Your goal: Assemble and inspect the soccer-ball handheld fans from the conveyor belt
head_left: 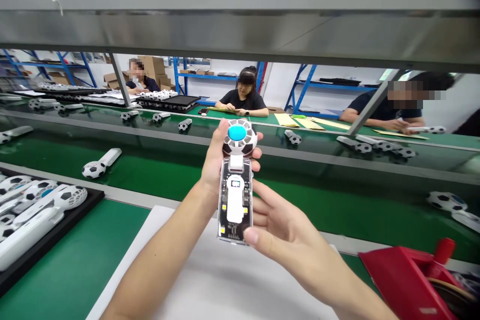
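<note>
The left hand (214,164) grips a football-patterned handheld fan (236,190) around its round head (237,133), the right hand (279,220) holds its clear-fronted handle (234,230) low down, and a black tray (88,204) of similar fans (69,197) lies left of both.

Black and white football patches pattern the fan (236,180), its hub (237,133) turquoise.

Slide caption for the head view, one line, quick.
Left hand and right hand hold a football-patterned handheld device, white paper below and a green conveyor belt beyond.
</note>
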Demonstrator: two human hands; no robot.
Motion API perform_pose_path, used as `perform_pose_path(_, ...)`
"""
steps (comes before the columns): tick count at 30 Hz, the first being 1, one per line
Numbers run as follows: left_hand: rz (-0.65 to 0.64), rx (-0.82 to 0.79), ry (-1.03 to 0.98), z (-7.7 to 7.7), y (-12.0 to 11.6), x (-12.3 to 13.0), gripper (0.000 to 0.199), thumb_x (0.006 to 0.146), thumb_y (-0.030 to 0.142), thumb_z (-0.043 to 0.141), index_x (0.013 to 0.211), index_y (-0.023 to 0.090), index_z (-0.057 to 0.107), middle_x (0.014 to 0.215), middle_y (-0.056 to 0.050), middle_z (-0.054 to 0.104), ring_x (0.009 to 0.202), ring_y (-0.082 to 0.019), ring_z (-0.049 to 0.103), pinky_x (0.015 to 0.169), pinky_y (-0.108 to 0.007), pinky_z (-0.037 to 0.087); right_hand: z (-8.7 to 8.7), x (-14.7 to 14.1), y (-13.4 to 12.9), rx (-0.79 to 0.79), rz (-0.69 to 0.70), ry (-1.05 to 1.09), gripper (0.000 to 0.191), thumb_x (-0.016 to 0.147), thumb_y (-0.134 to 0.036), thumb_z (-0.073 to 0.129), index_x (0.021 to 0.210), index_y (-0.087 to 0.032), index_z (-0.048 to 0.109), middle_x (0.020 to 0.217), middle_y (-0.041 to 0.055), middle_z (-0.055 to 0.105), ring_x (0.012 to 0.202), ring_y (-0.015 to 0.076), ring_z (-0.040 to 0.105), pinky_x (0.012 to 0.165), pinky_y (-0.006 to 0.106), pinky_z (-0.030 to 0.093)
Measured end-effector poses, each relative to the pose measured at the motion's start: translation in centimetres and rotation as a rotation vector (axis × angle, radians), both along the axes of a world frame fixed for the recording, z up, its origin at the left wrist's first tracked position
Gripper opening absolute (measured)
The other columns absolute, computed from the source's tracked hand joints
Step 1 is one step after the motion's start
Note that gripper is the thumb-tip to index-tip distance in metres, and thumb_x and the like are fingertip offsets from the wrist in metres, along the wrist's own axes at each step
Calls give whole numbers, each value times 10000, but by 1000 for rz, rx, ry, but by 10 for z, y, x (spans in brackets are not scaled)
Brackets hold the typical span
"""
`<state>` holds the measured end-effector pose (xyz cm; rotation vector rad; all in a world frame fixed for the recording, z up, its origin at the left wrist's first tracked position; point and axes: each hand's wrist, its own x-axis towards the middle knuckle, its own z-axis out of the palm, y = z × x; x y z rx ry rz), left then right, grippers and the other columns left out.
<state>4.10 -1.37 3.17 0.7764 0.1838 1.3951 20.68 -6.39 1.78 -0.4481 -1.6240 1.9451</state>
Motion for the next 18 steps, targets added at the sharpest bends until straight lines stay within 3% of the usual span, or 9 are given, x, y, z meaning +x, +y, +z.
perform_pose_path(4, -76, -67, -5, 0, -2, 1, 664, 900, 740, 476, 1005, 121, 695, 730, -59, 673, 537, -141, 649, 404, -177, 499, 2, 0, -3, -15, -18, -3, 618, 927, -295, 719, 1474, -308, 432, 1313, 70, 630, 1106, 182, 667, 934, 307, 553)
perform_pose_path(7, -99, -78, -22, -1, -2, 2, 645, 918, 721, 458, 1023, 127, 687, 754, -64, 685, 537, -148, 649, 393, -181, 489, 2, -1, -5, -22, -47, -16, 629, 902, -315, 747, 1455, -287, 448, 1307, 86, 627, 1061, 190, 681, 895, 309, 564)
perform_pose_path(14, -73, -85, 4, -3, 2, 3, 595, 886, 706, 520, 1048, 155, 673, 805, -66, 694, 560, -147, 647, 429, -188, 500, 4, -1, -6, 6, -84, -71, 638, 885, -362, 754, 1442, -267, 458, 1318, 112, 618, 1029, 211, 689, 861, 329, 570)
perform_pose_path(18, -11, -60, 52, -1, 0, 3, 653, 792, 760, 602, 997, 144, 685, 744, -59, 667, 522, -139, 618, 389, -181, 465, 5, 2, -5, 131, -141, -195, 649, 889, -362, 733, 1469, -275, 454, 1269, 101, 658, 1013, 227, 694, 847, 353, 581)
